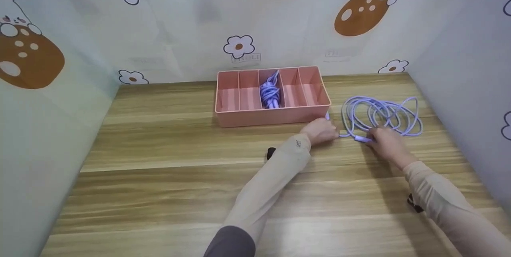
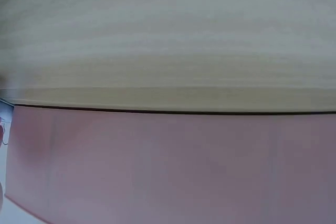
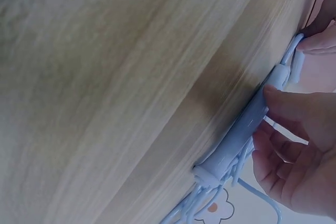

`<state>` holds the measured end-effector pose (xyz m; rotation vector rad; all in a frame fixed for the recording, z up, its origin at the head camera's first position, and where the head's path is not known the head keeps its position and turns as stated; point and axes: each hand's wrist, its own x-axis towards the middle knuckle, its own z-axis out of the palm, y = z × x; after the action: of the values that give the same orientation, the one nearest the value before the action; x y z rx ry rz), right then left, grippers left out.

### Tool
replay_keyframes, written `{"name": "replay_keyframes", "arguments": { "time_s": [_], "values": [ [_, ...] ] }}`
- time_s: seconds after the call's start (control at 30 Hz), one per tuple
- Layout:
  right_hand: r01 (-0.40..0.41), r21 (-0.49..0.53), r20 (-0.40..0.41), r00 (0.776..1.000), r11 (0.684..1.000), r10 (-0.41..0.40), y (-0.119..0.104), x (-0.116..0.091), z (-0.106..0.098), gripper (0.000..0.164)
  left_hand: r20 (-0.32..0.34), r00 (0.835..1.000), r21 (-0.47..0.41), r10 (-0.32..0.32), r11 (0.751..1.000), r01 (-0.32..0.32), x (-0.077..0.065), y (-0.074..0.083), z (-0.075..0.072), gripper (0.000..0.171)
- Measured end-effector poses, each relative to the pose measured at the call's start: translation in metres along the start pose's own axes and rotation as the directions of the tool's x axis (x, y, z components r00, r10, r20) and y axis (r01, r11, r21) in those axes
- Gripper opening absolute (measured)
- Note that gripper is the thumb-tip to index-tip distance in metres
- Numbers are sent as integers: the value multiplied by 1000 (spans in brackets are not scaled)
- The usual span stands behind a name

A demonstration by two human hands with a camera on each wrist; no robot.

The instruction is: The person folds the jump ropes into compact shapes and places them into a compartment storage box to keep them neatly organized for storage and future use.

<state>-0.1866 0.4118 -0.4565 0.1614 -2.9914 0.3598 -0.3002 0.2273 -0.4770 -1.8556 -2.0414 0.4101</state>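
A lavender jump rope (image 1: 383, 109) lies in loose loops on the table, right of a pink box. My right hand (image 1: 387, 144) pinches one of its handles (image 3: 236, 135) between thumb and curled fingers, low at the tabletop. At the box's front right corner, my left hand (image 1: 320, 130) grips the rope beside the other handle (image 3: 297, 66), whose end peeks out past the fingers. The left wrist view shows the table and the side of the pink box (image 2: 173, 166), with the hand almost wholly out of frame.
The box has several compartments side by side; a knotted bundle of lavender cord (image 1: 270, 93) fills its middle one. Wood-grain table (image 1: 159, 193) spreads to the left and front. A patterned curtain (image 1: 179, 21) stands behind, and a pale side wall (image 1: 475, 69) bounds the right.
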Motion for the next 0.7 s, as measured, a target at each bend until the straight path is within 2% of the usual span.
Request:
{"name": "replay_keyframes", "arguments": {
  "time_s": [0.13,0.27,0.33,0.4,0.47,0.53,0.57,0.6,0.63,0.7],
  "values": [
    [-16,26,23,1000,1000,15,-2,-2,-3,9,-42,998,73,36,997,-33,2,8,-7,29],
    [-89,138,63,995,986,81,-7,-3,-16,12,-119,993,93,11,996,0,11,18,-16,31],
    [-147,219,85,988,965,131,-10,-3,-25,18,-160,986,45,-44,998,52,15,22,-22,30],
    [-210,318,120,976,925,180,-12,-3,-35,24,-194,973,-40,-123,992,117,19,24,-29,29],
    [-263,408,132,965,875,228,-14,-3,-45,29,-225,947,-170,-228,967,192,22,24,-35,25],
    [-311,490,131,950,814,284,-15,-3,-55,32,-235,913,-336,-334,909,247,25,22,-41,21],
    [-324,536,127,944,780,305,-16,-3,-59,32,-227,893,-418,-388,867,271,26,21,-44,19],
    [-329,571,110,939,752,327,-17,-2,-62,32,-210,871,-499,-444,815,295,27,19,-46,17],
    [-327,601,90,934,729,345,-19,-2,-64,30,-184,845,-581,-502,749,318,28,18,-49,17],
    [-319,649,54,925,690,377,-25,-1,-67,28,-105,781,-720,-616,589,368,30,15,-54,17]
  ]
}}
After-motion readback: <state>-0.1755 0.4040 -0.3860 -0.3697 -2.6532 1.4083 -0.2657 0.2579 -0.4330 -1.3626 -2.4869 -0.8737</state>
